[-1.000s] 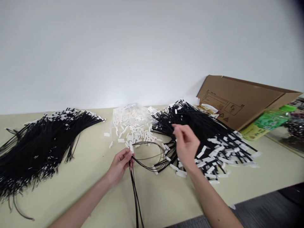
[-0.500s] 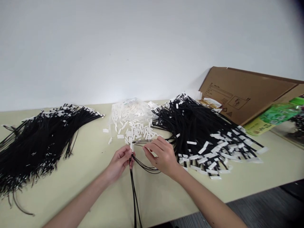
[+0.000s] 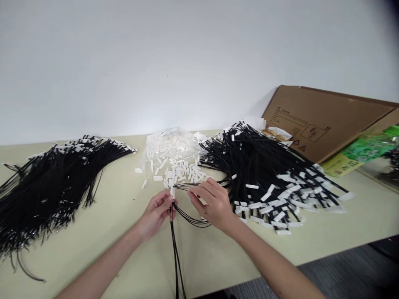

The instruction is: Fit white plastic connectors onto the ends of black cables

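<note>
My left hand (image 3: 160, 209) pinches a white plastic connector (image 3: 172, 192) between thumb and fingers, near the table's middle. Thin black wires (image 3: 190, 220) loop from it to the right, and longer black strands (image 3: 175, 253) hang down toward the front edge. My right hand (image 3: 212, 203) is closed, thumb and index fingertips together on the upper thin wires (image 3: 182, 186) just right of the connector. Its fingers partly hide these wires. Loose white connectors (image 3: 181, 169) lie in a heap just beyond my hands.
A clear plastic bag (image 3: 171, 143) of white pieces lies behind the heap. Piles of black cables lie at the left (image 3: 59, 178) and right (image 3: 255, 166). A cardboard box (image 3: 327, 120) leans at the right, beside a green and yellow packet (image 3: 358, 153). A pale wall closes off the back.
My right thumb and index finger have come closer together and shifted slightly left on the wires. My left hand keeps its hold on the connector.
</note>
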`<state>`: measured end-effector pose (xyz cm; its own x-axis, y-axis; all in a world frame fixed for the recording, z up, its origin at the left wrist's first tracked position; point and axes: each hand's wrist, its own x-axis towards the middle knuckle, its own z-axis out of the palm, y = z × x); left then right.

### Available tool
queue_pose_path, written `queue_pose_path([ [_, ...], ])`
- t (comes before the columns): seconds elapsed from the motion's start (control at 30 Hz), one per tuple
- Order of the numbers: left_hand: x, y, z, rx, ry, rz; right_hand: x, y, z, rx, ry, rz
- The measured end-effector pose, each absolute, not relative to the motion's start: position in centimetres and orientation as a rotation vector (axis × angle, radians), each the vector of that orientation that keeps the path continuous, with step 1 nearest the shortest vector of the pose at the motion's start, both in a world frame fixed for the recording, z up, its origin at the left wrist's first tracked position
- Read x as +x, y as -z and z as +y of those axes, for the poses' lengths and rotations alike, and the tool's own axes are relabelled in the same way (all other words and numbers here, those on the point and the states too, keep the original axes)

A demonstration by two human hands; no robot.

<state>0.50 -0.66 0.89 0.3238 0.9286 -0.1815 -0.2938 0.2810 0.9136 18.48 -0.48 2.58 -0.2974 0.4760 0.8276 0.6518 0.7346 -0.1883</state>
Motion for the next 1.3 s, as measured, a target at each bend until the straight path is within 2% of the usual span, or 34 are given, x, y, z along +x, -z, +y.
queue_pose_path([
  [0.9,0.5,-0.7,-0.8,1.052,-0.921,0.884,18.6,-3.5,-0.8,-0.972,0.095,-2.062],
  [1.07,0.5,-0.7,-0.8,1.115,-0.870,0.884,18.6,-3.4,-0.7,-0.831,-0.060,-2.120],
  [1.3,0.5,-0.8,-0.9,1.194,-0.806,0.861,18.6,-3.1,-0.4,-0.741,-0.446,-2.113],
])
